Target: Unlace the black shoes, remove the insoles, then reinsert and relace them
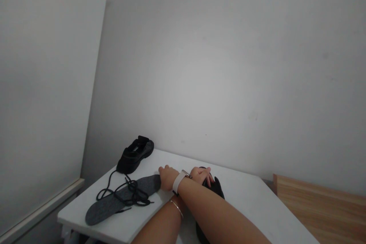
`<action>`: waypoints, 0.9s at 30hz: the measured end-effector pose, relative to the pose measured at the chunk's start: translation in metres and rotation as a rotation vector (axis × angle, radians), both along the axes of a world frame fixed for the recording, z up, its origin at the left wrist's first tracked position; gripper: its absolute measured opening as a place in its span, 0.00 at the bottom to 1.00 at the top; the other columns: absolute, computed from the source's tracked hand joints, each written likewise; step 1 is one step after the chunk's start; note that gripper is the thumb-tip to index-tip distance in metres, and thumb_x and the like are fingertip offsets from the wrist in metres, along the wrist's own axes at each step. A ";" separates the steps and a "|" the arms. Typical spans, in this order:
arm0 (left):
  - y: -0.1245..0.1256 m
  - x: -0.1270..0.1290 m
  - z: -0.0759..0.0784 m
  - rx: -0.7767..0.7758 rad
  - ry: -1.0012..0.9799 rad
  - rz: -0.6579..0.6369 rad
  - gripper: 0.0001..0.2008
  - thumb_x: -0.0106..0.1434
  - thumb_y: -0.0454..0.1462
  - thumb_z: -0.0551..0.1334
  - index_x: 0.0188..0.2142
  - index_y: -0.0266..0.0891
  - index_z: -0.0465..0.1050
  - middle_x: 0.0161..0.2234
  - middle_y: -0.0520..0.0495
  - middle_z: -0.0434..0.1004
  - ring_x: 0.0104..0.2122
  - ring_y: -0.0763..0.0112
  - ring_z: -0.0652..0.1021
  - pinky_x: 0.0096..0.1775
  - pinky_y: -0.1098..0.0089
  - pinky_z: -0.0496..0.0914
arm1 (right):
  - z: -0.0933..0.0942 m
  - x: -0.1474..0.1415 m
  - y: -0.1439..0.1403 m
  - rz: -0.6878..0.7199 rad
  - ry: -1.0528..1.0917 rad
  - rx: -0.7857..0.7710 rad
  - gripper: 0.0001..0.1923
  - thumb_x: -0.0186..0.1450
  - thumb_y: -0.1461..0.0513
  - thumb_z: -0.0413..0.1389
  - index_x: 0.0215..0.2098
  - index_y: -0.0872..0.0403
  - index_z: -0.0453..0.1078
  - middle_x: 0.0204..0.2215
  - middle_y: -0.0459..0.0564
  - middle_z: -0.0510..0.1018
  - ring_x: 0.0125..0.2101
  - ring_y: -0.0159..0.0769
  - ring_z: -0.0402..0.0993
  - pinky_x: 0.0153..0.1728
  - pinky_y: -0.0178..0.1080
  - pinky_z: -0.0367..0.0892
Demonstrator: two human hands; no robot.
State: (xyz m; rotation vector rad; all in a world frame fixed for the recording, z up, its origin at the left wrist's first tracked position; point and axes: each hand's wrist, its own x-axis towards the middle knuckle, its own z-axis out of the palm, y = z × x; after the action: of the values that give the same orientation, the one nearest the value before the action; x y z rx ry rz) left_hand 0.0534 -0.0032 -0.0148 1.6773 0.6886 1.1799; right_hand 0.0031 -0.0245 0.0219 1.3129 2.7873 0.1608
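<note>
On my feed, a black shoe [135,154] sits at the table's [248,198] far left corner. A grey insole [114,201] lies along the left edge, already out, under loose laces [130,192]. My arms cross. My right hand [167,177] presses the insole's end, but I cannot tell if it pinches. My left hand [201,175] rests fingers-together on the second shoe [215,190] mid-table, which looks not yet dealt with.

You are in a plain room at home. Bare grey walls [217,65] meet behind a small white table [248,194]; a wooden surface [320,206] stands beside it.
</note>
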 end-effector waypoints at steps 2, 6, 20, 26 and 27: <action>-0.001 -0.001 0.000 0.005 0.000 0.006 0.15 0.64 0.41 0.57 0.48 0.37 0.68 0.48 0.45 0.69 0.44 0.61 0.73 0.44 0.59 0.71 | 0.000 -0.001 -0.003 -0.022 -0.009 0.003 0.25 0.47 0.66 0.61 0.44 0.61 0.67 0.42 0.66 0.72 0.40 0.53 0.74 0.33 0.48 0.72; 0.001 0.001 0.002 0.023 -0.010 0.021 0.15 0.64 0.41 0.57 0.49 0.38 0.67 0.49 0.44 0.69 0.44 0.62 0.73 0.43 0.59 0.71 | 0.007 -0.007 -0.018 0.071 0.123 0.178 0.20 0.52 0.66 0.58 0.44 0.61 0.67 0.44 0.65 0.70 0.45 0.51 0.70 0.39 0.49 0.69; -0.003 0.006 0.008 0.067 -0.112 0.046 0.27 0.61 0.49 0.51 0.12 0.38 0.69 0.22 0.45 0.76 0.29 0.65 0.75 0.44 0.65 0.64 | 0.011 -0.039 -0.034 0.085 0.501 -0.142 0.09 0.56 0.57 0.60 0.32 0.53 0.77 0.31 0.52 0.81 0.35 0.40 0.76 0.33 0.36 0.68; 0.003 -0.005 0.012 -0.070 -0.217 -0.006 0.16 0.56 0.49 0.61 0.28 0.38 0.76 0.29 0.45 0.78 0.33 0.64 0.75 0.43 0.64 0.65 | 0.060 -0.014 -0.002 0.054 1.230 -0.590 0.12 0.60 0.57 0.55 0.29 0.58 0.71 0.23 0.47 0.76 0.14 0.24 0.64 0.14 0.29 0.61; 0.001 -0.008 0.015 -0.083 -0.278 -0.033 0.17 0.57 0.49 0.60 0.33 0.38 0.76 0.34 0.43 0.78 0.36 0.63 0.75 0.44 0.63 0.65 | 0.068 -0.005 0.004 0.072 1.336 -0.602 0.13 0.58 0.55 0.55 0.29 0.58 0.70 0.22 0.47 0.75 0.14 0.24 0.63 0.13 0.28 0.60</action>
State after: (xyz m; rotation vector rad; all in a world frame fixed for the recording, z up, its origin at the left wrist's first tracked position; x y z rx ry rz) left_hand 0.0454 -0.0020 -0.0002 1.4162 0.5264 1.3116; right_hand -0.0016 -0.0206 0.0898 1.3623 3.1452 -2.0547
